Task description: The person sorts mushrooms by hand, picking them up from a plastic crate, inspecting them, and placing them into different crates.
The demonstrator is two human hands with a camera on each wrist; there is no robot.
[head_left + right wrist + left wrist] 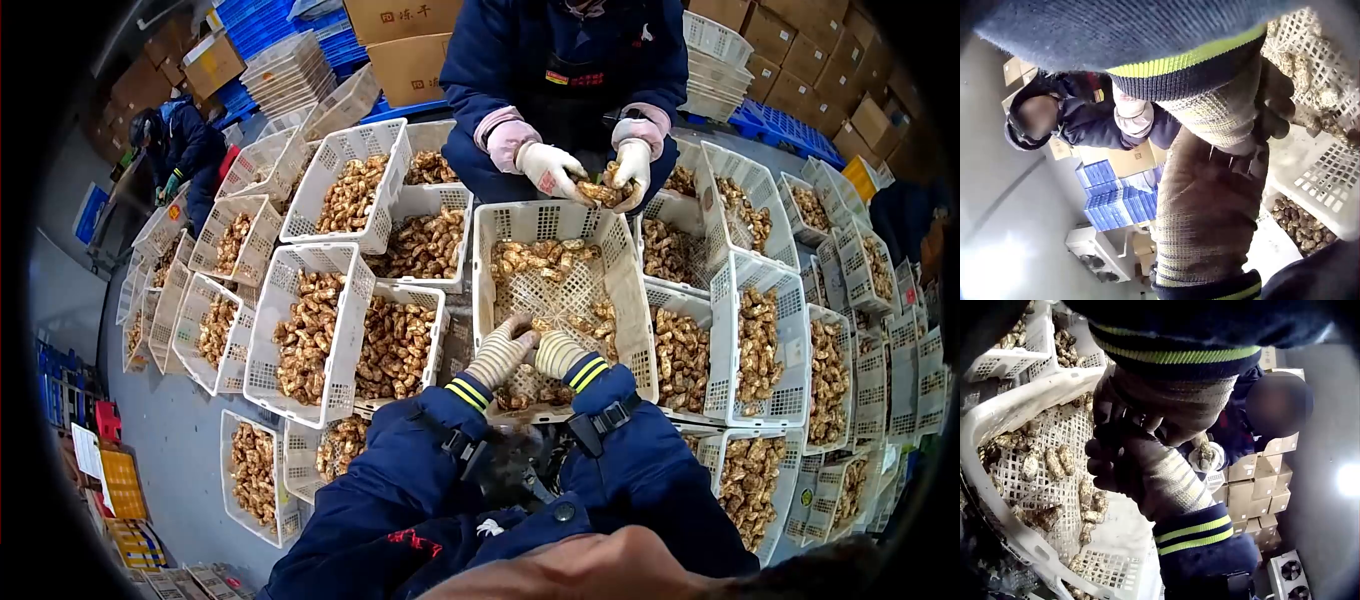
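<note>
My left hand (503,352) and right hand (558,354), in striped knit gloves with dark, soiled fingers, meet over the near half of a white plastic crate (628,290). Brown-and-white mushrooms (545,258) lie scattered on its lattice floor. A small tan mushroom (541,325) shows right at my fingertips in the head view. Both wrist views show the left hand (1160,472) and right hand (1222,115) pressed close, fingers bent; I cannot tell what they hold. Opposite, another person's white-gloved hands (550,170) hold several mushrooms (605,190) over the crate's far edge.
Crates of mushrooms crowd both sides, including a tilted crate on the left (262,330) and one on the right (800,350). Cardboard boxes (405,70) and stacked empty crates (290,75) stand behind. A further person (185,145) is at far left.
</note>
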